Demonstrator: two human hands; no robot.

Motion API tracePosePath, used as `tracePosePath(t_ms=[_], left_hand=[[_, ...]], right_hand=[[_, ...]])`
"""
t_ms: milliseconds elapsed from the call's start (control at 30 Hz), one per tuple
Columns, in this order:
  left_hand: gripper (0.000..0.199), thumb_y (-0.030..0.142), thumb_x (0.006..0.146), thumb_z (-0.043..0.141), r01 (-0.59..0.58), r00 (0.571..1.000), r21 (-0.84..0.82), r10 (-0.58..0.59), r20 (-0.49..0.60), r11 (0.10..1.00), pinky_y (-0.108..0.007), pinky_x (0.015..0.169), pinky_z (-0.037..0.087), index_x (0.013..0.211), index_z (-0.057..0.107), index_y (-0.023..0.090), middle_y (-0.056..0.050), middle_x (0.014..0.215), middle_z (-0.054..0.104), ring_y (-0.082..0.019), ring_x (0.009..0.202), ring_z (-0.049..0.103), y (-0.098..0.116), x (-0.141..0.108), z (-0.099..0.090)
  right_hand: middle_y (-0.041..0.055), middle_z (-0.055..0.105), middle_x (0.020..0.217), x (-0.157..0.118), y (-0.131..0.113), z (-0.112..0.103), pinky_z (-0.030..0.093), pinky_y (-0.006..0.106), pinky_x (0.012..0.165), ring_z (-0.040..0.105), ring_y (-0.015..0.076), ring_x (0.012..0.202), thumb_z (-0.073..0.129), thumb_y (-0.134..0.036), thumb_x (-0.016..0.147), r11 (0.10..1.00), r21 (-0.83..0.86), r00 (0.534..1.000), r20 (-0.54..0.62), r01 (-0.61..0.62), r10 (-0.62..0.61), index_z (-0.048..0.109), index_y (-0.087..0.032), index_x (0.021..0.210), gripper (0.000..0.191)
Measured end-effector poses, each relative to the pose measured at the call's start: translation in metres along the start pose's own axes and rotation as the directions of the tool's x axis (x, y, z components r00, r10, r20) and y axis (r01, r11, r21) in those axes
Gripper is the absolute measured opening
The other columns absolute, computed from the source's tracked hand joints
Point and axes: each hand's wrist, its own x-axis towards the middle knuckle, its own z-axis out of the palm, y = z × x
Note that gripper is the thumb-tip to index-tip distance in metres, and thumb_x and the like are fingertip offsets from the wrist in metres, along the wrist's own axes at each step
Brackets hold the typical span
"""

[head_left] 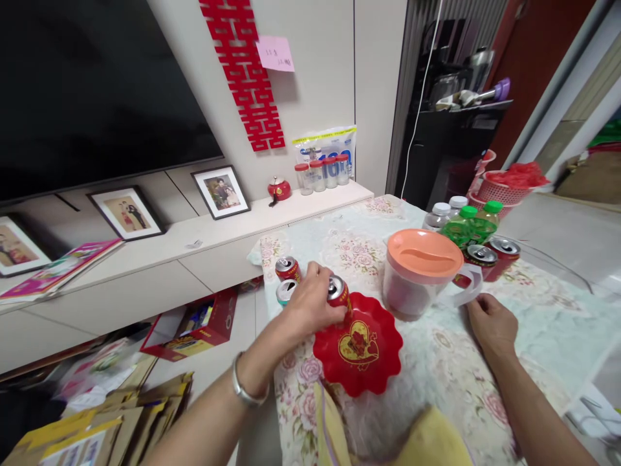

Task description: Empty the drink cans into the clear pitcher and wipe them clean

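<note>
Black and largest in view, a television screen [92, 90] is mounted on the wall at the upper left, and below it a long pale cabinet [160, 255] is seen bearing framed photographs [127, 212] and a small red pot [279, 188]. A table [557, 323] covered by a floral cloth is spread across the right half, and on it a clear jug [412, 285] with an orange lid is placed near the middle, its handle turned to the right. Just in front of the jug a red scalloped plate [361, 353] with a gold heart design is laid flat on the cloth. Behind the jug, green-capped bottles [473, 226] and two red cans are grouped, with a red basket [507, 188] farther back. The left hand [310, 304], with a silver bangle worn at the wrist, is clamped around a red drink can [338, 294], which is held upright at the back-left edge of the plate; whether its base touches the plate cannot be told. Two more cans [288, 268] are stood just to the left of that hand. The right hand [492, 323] is rested on the cloth just beside the jug's handle, fingers loosely curled and holding nothing.
</note>
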Motion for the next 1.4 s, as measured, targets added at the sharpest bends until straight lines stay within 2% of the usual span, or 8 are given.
tracePosePath(t_ms=[267,400,533,633,867,1067,1200,1400], left_hand=[[0.039,0.035,0.077,0.075,0.113,0.993,0.069,-0.114,0.012,0.991,-0.043,0.091,0.051,0.109,0.057,0.02,-0.01,0.115,0.056,-0.032,0.11,0.06,0.014,-0.022,0.049],[0.037,0.03,0.074,0.079,0.028,0.988,-0.236,-0.063,-0.143,0.971,-0.041,0.097,0.049,0.101,0.056,0.021,-0.008,0.111,0.055,-0.028,0.11,0.057,0.007,-0.022,0.074],[0.056,0.029,0.071,0.079,0.003,0.975,-0.63,-0.141,-0.17,0.777,-0.041,0.098,0.05,0.119,0.049,0.022,-0.005,0.112,0.062,-0.025,0.107,0.063,-0.004,-0.02,0.103],[0.061,0.031,0.069,0.078,-0.001,0.97,-0.715,-0.174,-0.17,0.699,-0.039,0.094,0.052,0.121,0.048,0.023,-0.003,0.11,0.065,-0.025,0.104,0.066,-0.008,-0.019,0.116],[0.062,0.03,0.065,0.078,-0.032,0.957,-0.752,-0.196,-0.212,0.658,-0.04,0.095,0.052,0.119,0.048,0.023,-0.005,0.112,0.065,-0.025,0.107,0.066,-0.01,-0.017,0.123],[0.061,0.028,0.064,0.079,-0.038,0.96,-0.771,-0.192,-0.206,0.635,-0.04,0.094,0.053,0.117,0.05,0.023,-0.004,0.111,0.066,-0.025,0.105,0.067,-0.011,-0.019,0.124],[0.061,0.026,0.065,0.079,-0.06,0.946,-0.778,-0.214,-0.245,0.626,-0.04,0.097,0.052,0.119,0.051,0.024,-0.002,0.112,0.067,-0.023,0.105,0.067,-0.011,-0.019,0.128],[0.062,0.025,0.064,0.08,-0.075,0.935,-0.78,-0.227,-0.271,0.621,-0.04,0.1,0.051,0.119,0.05,0.026,-0.002,0.114,0.066,-0.023,0.109,0.066,-0.01,-0.016,0.135]], right_hand=[[0.0074,0.069,0.12,-0.002,-0.01,-0.008,0.059,0.044,0.09,0.069,0.0225,0.104,0.065,-0.039,0.098,0.994,-0.008,0.989,0.102,-0.107,0.108,0.066,-0.017,0.121,0.032],[0.0076,0.069,0.122,-0.004,-0.01,-0.007,0.058,0.045,0.09,0.068,0.0229,0.105,0.066,-0.039,0.098,0.993,0.051,0.991,0.087,-0.108,0.104,0.066,-0.017,0.122,0.032],[0.0077,0.068,0.123,-0.006,-0.009,-0.005,0.059,0.045,0.09,0.068,0.0234,0.106,0.066,-0.038,0.097,0.982,0.165,0.996,0.031,-0.088,0.084,0.065,-0.017,0.123,0.033],[0.0064,0.069,0.119,-0.01,-0.008,-0.004,0.059,0.043,0.088,0.069,0.0229,0.102,0.066,-0.039,0.097,0.954,0.295,0.997,-0.037,-0.056,0.07,0.067,-0.016,0.119,0.032],[0.0003,0.068,0.07,-0.049,-0.021,-0.012,0.053,0.036,0.072,0.064,0.0195,0.069,0.065,-0.063,0.088,0.778,0.626,0.987,-0.147,0.05,0.056,0.07,-0.017,0.084,0.046],[0.0062,0.075,0.091,-0.062,-0.055,-0.024,0.054,0.04,0.076,0.069,0.0246,0.083,0.062,-0.068,0.082,0.58,0.801,0.987,-0.156,0.147,-0.035,0.071,-0.018,0.099,0.054],[0.0054,0.074,0.084,-0.05,-0.081,-0.037,0.052,0.039,0.073,0.068,0.0237,0.079,0.071,-0.064,0.077,0.49,0.854,0.984,-0.136,0.176,-0.117,0.071,-0.018,0.094,0.049],[-0.0076,0.044,0.052,-0.045,-0.108,-0.045,0.035,0.026,0.051,0.038,0.0097,0.048,0.07,-0.063,0.083,0.384,0.905,0.978,-0.124,0.182,-0.17,0.054,-0.021,0.065,0.049]])
